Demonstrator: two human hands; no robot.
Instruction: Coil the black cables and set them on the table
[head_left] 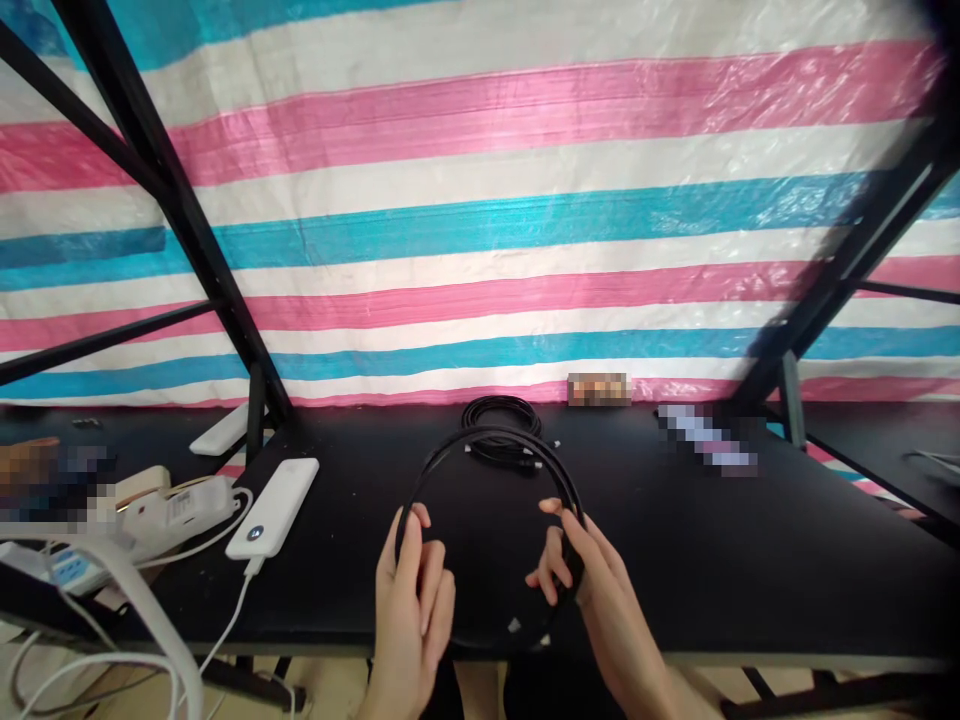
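Between my two hands a black cable [480, 432] is held up in a wide loop above the front of the table. My left hand [416, 595] pinches the loop's left side between thumb and curled fingers. On the other side, my right hand [592, 580] grips several strands, its thumb over them and its fingers partly curled. Low in the loop, two pale cable ends show near the table's front edge; they are small and blurred. Behind the loop lies a second coiled black cable [501, 402] with light metal connectors, flat on the black table [697, 560].
At left are a white power bank [274, 508] with a plugged-in cable, a power strip [75, 572] and loose white cords. A small blurred box [598, 389] and a blurred packet [709, 437] lie at the back. Black metal frame legs [187, 220] rise beside a striped sheet [480, 230]. Another person's hand [26, 465] shows far left.
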